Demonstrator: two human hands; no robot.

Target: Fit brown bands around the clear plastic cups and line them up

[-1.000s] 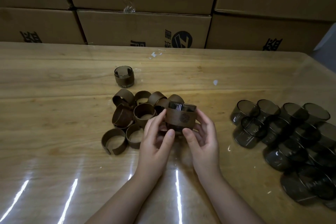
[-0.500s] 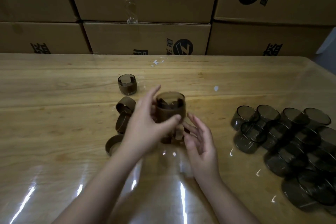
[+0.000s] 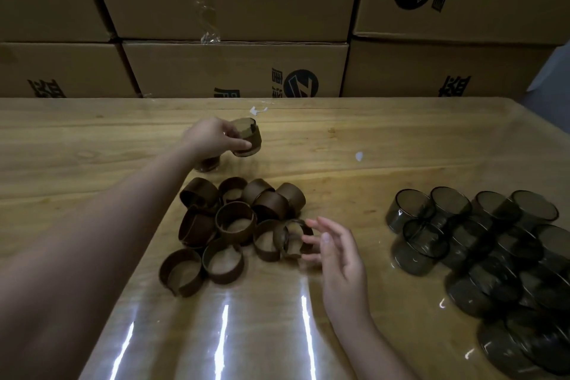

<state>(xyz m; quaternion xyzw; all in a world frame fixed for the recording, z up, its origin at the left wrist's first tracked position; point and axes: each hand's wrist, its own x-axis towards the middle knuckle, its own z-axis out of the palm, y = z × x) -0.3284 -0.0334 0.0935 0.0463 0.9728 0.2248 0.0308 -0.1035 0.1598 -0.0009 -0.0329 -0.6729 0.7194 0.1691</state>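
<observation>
My left hand [image 3: 212, 137] reaches far across the table and grips a banded cup [image 3: 248, 138], a clear cup wrapped in a brown band, slightly tilted just above the wood. Another banded cup [image 3: 208, 163] stands right beside it, mostly hidden under my left wrist. A heap of several loose brown bands [image 3: 236, 225] lies in the middle of the table. My right hand [image 3: 334, 248] hovers at the heap's right edge, fingers spread and relaxed, fingertips by one band [image 3: 290, 239], holding nothing. Several bare smoky clear cups [image 3: 481, 244] are piled at the right.
The wooden table [image 3: 92, 163] has a glossy cover that reflects lights near its front edge. Stacked cardboard boxes [image 3: 234, 71] form a wall along the table's far side. Small white scraps [image 3: 358, 156] lie on the wood.
My left hand has carried the banded cup from the table's centre out to the far side, beside the standing banded cup. My right hand let go and stayed by the band heap.
</observation>
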